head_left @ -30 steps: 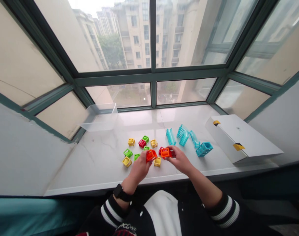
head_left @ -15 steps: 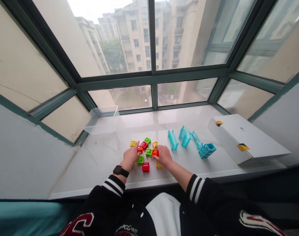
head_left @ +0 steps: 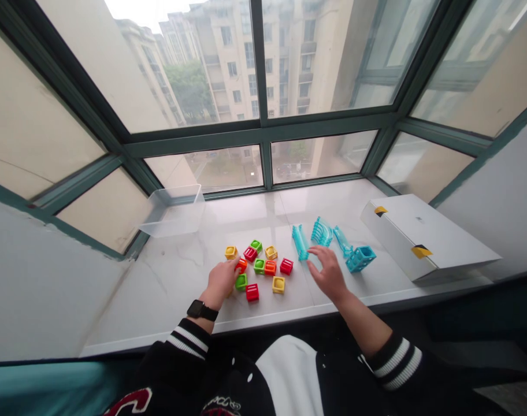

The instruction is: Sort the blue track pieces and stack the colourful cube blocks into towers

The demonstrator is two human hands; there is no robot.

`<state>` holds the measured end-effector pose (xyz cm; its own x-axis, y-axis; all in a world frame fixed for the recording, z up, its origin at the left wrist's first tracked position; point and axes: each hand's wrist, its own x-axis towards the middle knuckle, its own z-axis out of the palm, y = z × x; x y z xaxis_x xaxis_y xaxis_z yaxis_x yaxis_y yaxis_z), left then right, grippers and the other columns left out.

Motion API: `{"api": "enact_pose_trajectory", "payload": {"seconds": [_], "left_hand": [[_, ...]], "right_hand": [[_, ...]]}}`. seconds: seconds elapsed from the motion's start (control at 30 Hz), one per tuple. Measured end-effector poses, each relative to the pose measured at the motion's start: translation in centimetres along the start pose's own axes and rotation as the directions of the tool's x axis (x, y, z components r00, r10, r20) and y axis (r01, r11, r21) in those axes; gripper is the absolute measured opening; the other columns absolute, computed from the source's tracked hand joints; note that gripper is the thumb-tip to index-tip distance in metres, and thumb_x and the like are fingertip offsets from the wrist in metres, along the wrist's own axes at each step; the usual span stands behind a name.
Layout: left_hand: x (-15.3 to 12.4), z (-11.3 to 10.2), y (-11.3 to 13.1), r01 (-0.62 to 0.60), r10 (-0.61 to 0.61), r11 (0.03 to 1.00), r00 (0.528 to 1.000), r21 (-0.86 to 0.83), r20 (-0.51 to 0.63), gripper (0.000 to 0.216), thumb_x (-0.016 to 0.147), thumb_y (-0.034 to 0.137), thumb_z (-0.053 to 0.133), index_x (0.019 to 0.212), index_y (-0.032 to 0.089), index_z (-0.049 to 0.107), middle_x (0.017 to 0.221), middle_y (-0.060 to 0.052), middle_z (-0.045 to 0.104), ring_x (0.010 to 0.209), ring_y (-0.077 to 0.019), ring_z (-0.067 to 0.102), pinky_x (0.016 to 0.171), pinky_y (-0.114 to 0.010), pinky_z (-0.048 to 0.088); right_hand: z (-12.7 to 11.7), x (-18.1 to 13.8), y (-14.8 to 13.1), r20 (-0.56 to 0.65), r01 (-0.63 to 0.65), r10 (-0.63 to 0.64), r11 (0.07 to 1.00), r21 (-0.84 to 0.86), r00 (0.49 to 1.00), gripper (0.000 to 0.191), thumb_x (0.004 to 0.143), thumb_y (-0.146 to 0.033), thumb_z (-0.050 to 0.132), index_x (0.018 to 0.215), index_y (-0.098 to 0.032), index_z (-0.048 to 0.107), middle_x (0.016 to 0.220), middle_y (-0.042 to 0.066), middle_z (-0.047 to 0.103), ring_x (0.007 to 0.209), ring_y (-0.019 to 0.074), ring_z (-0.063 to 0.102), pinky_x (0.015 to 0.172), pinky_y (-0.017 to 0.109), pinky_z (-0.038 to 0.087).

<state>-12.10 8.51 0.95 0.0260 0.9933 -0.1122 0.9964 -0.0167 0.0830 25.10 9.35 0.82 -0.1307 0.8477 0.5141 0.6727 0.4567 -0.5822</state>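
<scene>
Small red, orange, green and yellow toy blocks lie in a loose group on the white sill [head_left: 181, 312]. At its left side my left hand [head_left: 222, 282] is closed, fingertips on an orange block [head_left: 242, 265]; a green block [head_left: 241, 282] sits just below them. My right hand [head_left: 328, 274] is off the blocks, thumb and fingers apart, nothing in it. Its fingertips are by the lower end of a straight clear-blue track piece [head_left: 299, 241]. A red block [head_left: 286, 266] and a yellow block [head_left: 278, 285] lie to its left.
A curved clear-blue piece [head_left: 322, 231], a blue chute-like piece [head_left: 342, 241] and a blue cube frame [head_left: 361, 259] stand farther right. A white box [head_left: 432, 231] occupies the right end. A clear plastic bin [head_left: 172, 216] sits back left, below the window frame [head_left: 194, 141].
My right hand has let go of the blocks and moved right to the blue track piece, opening. A red block now shows where it was. My left hand stays at the orange block.
</scene>
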Motion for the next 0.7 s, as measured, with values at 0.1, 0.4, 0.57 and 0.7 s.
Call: {"api": "enact_pose_trajectory", "payload": {"seconds": [0.1,0.4,0.57,0.7], "left_hand": [[-0.8,-0.3,-0.5,0.019,-0.019,1.000,1.000,-0.011,-0.019,0.049,0.104,0.033,0.051,0.153,0.029,0.049,0.127,-0.012,0.074,0.106,-0.0299,0.070,0.081,-0.037,0.052],[-2.3,-0.3,-0.3,-0.026,0.030,0.999,0.990,0.033,-0.138,0.025,0.105,0.032,0.048,0.100,0.026,0.071,0.112,-0.009,0.071,0.105,-0.0272,0.063,0.091,-0.038,0.051],[-1.8,0.1,-0.9,-0.022,0.020,1.000,0.986,-0.010,-0.164,0.015,0.099,0.031,0.059,0.104,0.026,0.073,0.113,-0.010,0.069,0.108,-0.0295,0.060,0.096,-0.041,0.052],[-2.0,0.6,-1.3,-0.057,0.051,0.998,0.986,-0.033,-0.161,0.015,0.094,0.025,0.063,0.105,0.027,0.073,0.112,-0.010,0.068,0.107,-0.0298,0.059,0.096,-0.042,0.052]], "right_hand": [[-5.3,0.4,4.1,-0.180,-0.118,0.080,0.970,-0.211,0.980,0.031,0.095,-0.028,0.057,0.123,-0.025,0.068,0.134,0.014,0.065,0.134,0.0360,0.055,0.117,0.060,0.039],[-8.6,-1.2,13.9,-0.142,-0.374,0.347,0.837,-0.400,0.927,0.052,0.090,-0.049,0.059,0.134,-0.021,0.064,0.133,0.018,0.061,0.120,0.0362,0.059,0.103,0.052,0.051],[-8.8,-1.9,13.2,-0.067,-0.412,0.421,0.822,-0.394,0.904,0.055,0.089,-0.044,0.059,0.140,-0.023,0.060,0.127,0.014,0.068,0.107,0.0323,0.067,0.088,0.044,0.056],[-9.8,-2.0,11.3,-0.078,-0.376,0.371,0.869,-0.322,0.925,0.054,0.087,-0.045,0.063,0.137,-0.024,0.062,0.126,0.012,0.071,0.108,0.0318,0.069,0.090,0.044,0.058]]}}
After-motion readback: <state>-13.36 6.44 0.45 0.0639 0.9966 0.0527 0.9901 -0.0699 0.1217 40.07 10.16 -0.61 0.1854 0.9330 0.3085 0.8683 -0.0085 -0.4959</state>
